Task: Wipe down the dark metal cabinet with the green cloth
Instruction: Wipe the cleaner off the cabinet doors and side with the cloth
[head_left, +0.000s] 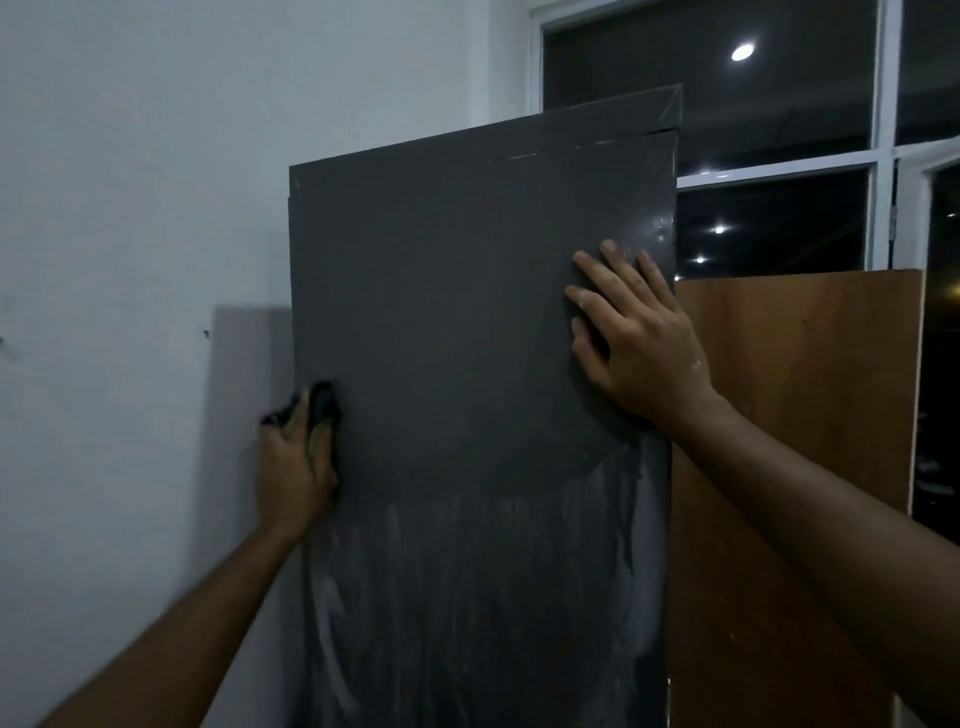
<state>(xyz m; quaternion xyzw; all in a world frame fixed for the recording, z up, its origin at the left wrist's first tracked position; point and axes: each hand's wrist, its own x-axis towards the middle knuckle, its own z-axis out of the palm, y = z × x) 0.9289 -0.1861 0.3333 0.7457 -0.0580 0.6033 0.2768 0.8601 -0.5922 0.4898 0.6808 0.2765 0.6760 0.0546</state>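
Note:
The dark metal cabinet (457, 312) stands upright in the middle of the view, its side facing me. Its upper part looks even and matt, while the lower part carries pale streaks and smears. My left hand (296, 462) grips the crumpled green cloth (318, 410) and holds it against the cabinet's left edge, about halfway up. Most of the cloth is hidden under the fingers and looks dark. My right hand (631, 332) lies flat with spread fingers on the cabinet's upper right area.
A white wall (130, 208) runs close along the cabinet's left side. A brown wooden board (795, 405) leans right behind the cabinet on the right. Dark window panes in white frames (883, 156) fill the upper right.

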